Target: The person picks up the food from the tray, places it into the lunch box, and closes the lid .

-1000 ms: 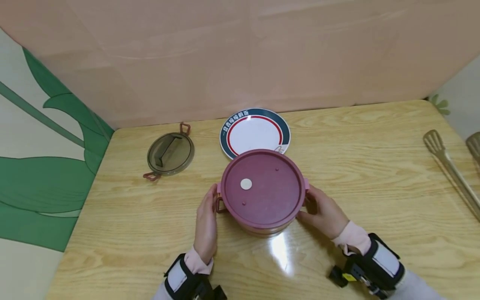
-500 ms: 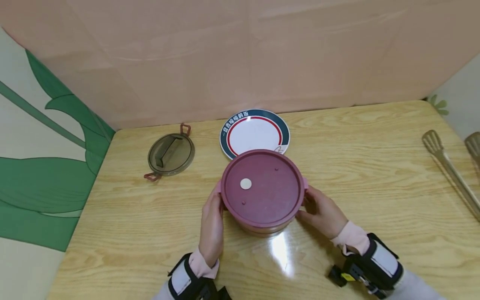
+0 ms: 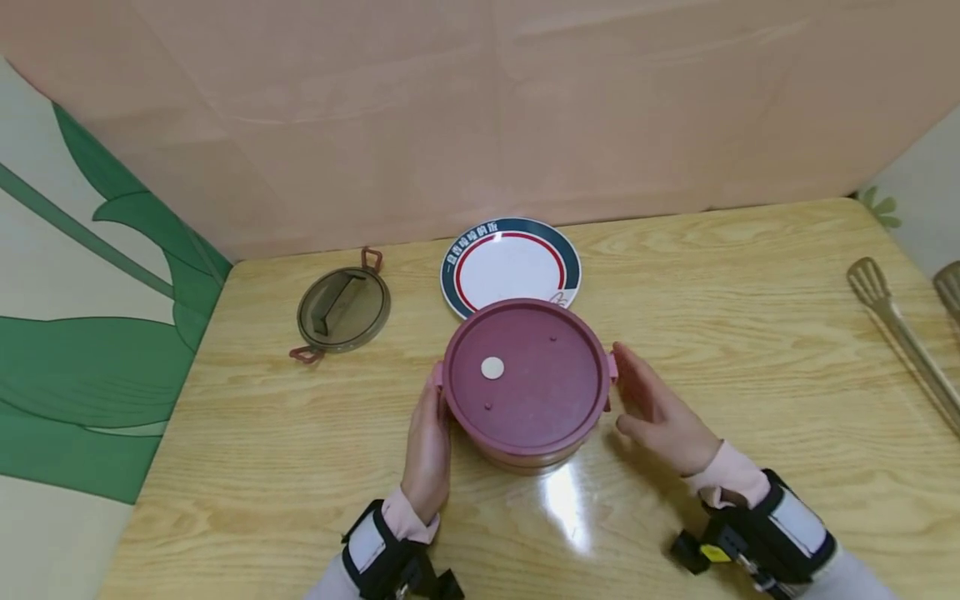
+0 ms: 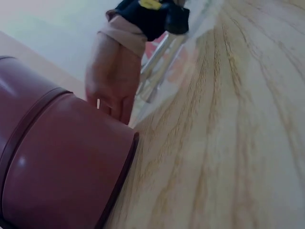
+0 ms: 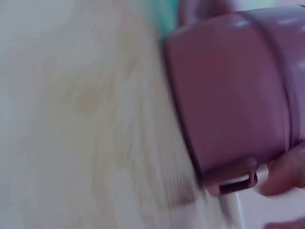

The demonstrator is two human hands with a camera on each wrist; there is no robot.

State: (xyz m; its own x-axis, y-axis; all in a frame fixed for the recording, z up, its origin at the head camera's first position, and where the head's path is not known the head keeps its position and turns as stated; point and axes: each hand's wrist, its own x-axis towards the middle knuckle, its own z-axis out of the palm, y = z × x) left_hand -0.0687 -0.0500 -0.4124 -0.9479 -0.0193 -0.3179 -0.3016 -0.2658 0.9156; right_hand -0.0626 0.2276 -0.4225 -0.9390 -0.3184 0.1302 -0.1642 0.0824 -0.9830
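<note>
A round mauve two-tier lunch box (image 3: pixel 528 375) with a flat lid and a white dot stands in front of a plate. My left hand (image 3: pixel 429 454) rests along its left side with the fingers stretched forward; part of them is hidden by the box. On the right side, my right hand (image 3: pixel 663 421) has its fingertips by the pink lid tab, thumb spread apart from the wall. A hinged clasp (image 5: pixel 233 179) sticks out low on the box in the right wrist view, near the blurred fingers (image 5: pixel 288 171). The left wrist view shows the box wall (image 4: pixel 66 167).
Behind the box lies a white plate (image 3: pixel 506 271) with a blue and red rim. A smoky clear lid (image 3: pixel 343 308) with two red clasps sits at the left. A slotted turner (image 3: pixel 900 333) and another utensil (image 3: pixel 951 287) lie at the right on the wooden table (image 3: pixel 750 317).
My left hand has moved forward and inward against the box side, covering the clasp seen there before. My right hand has drawn slightly outward, its fingers loosened from the right side. The box has stayed put.
</note>
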